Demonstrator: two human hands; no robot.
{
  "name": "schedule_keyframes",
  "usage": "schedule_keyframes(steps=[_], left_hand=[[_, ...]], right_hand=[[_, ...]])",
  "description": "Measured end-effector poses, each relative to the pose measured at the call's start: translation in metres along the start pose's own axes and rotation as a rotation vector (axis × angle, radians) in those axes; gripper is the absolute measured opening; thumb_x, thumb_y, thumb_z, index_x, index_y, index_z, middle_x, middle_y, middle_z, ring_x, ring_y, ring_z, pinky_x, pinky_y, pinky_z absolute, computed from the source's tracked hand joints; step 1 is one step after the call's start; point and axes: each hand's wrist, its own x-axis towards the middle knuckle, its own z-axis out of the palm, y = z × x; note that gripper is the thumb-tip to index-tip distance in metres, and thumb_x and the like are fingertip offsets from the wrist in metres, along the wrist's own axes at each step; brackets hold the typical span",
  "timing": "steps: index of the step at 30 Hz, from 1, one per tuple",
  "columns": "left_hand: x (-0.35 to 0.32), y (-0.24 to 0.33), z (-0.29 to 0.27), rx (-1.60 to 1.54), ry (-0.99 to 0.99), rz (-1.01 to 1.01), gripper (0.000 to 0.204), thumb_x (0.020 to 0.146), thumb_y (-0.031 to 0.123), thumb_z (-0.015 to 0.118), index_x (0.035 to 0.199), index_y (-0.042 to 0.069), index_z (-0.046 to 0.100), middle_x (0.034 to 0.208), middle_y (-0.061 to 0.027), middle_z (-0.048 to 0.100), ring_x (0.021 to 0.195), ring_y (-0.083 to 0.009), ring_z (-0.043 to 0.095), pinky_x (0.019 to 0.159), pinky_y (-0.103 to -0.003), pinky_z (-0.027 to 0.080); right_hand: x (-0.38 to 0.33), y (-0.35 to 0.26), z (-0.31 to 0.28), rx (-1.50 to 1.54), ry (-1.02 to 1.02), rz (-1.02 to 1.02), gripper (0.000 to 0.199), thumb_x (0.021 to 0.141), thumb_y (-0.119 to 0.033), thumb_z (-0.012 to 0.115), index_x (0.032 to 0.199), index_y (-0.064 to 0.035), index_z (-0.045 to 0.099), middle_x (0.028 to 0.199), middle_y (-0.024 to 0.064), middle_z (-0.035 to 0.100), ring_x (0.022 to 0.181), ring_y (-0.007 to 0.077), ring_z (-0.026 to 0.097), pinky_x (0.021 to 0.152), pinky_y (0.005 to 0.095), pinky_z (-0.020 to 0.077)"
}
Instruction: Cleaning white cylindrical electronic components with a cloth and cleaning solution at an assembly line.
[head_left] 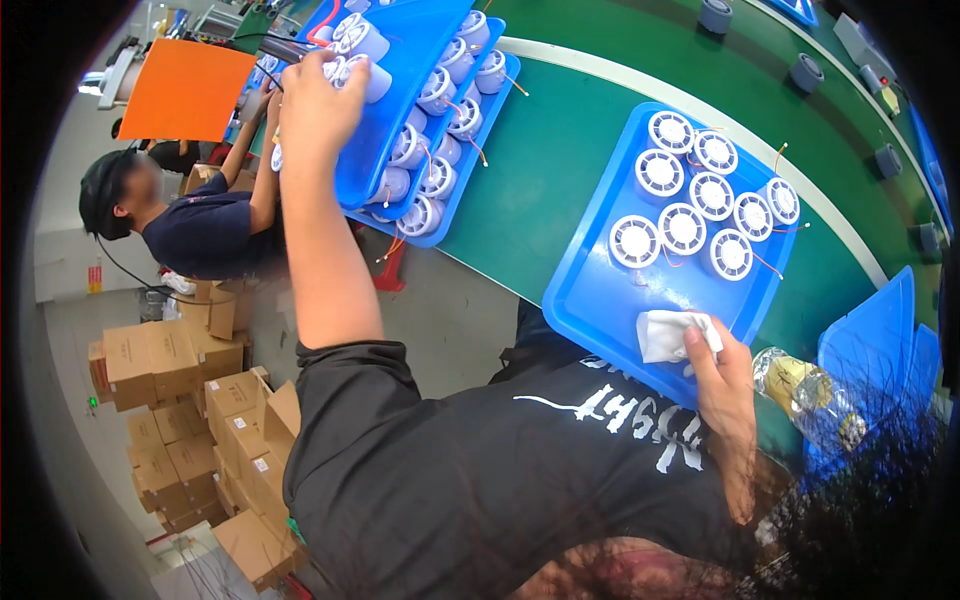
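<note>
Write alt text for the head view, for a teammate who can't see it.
A person's right hand holds a white piece, perhaps cloth, over a blue tray holding nine round white parts. The left hand is at more white parts on stacked trays. A co-worker shows at left.

Upper-left blue tray [414, 62], partly out-of-frame

Stacked trays [425, 32] stood right of the left fingers [309, 70]; fan units [711, 196] lay in a tray [588, 282] beyond the right fingers [736, 354].
</note>
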Motion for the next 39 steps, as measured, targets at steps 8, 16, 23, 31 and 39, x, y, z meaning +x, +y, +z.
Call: schedule_keyframes(steps=[8,16,23,31,39], left_hand=[[0.013,0.001,0.009,0.010,-0.215,-0.101,0.063,0.083,0.051,0.065,0.123,0.004,0.058,0.117,-0.0210,0.063,0.112,-0.0347,0.060,0.095,-0.042,0.046],[-0.045,0.068,-0.038,-0.796,-0.109,0.304,0.053,0.077,0.002,0.071,0.126,0.006,0.051,0.117,-0.0123,0.059,0.096,-0.0216,0.065,0.078,-0.033,0.055],[-0.127,0.153,-0.042,-1.407,-0.573,0.450,0.054,0.075,0.005,0.071,0.125,0.007,0.051,0.125,-0.0120,0.046,0.121,-0.0258,0.048,0.096,-0.036,0.049],[-0.174,0.178,-0.029,-1.496,-0.962,0.272,0.047,0.081,0.003,0.064,0.126,0.008,0.053,0.145,-0.0170,0.042,0.116,-0.0240,0.056,0.082,-0.031,0.055],[-0.186,0.192,0.005,-1.920,-1.332,-0.272,0.045,0.094,0.019,0.063,0.135,0.010,0.045,0.130,-0.0095,0.047,0.109,-0.0155,0.054,0.084,-0.030,0.050]], right_hand=[[0.008,-0.018,0.005,-0.201,-0.109,-0.044,0.025,0.097,-0.021,0.057,0.110,-0.0010,0.064,0.082,0.0155,0.066,0.067,0.0250,0.063,0.063,0.0325,0.0471],[0.007,-0.006,0.003,0.014,-0.010,0.074,0.027,0.098,-0.024,0.057,0.109,-0.0003,0.065,0.082,0.0015,0.064,0.073,0.0073,0.054,0.064,0.0244,0.0437],[0.019,0.020,0.003,0.392,0.210,0.093,0.034,0.099,-0.033,0.054,0.115,-0.0027,0.059,0.094,0.0018,0.063,0.081,0.0091,0.056,0.072,0.0235,0.0438],[0.018,0.004,0.008,0.621,0.156,0.018,0.035,0.099,-0.032,0.054,0.110,0.0010,0.057,0.096,0.0066,0.064,0.081,0.0113,0.060,0.071,0.0253,0.0473],[0.002,-0.011,0.011,-0.137,0.193,-0.342,0.023,0.099,-0.020,0.053,0.089,0.0006,0.056,0.073,0.0070,0.056,0.060,0.0147,0.056,0.055,0.0263,0.0429]])
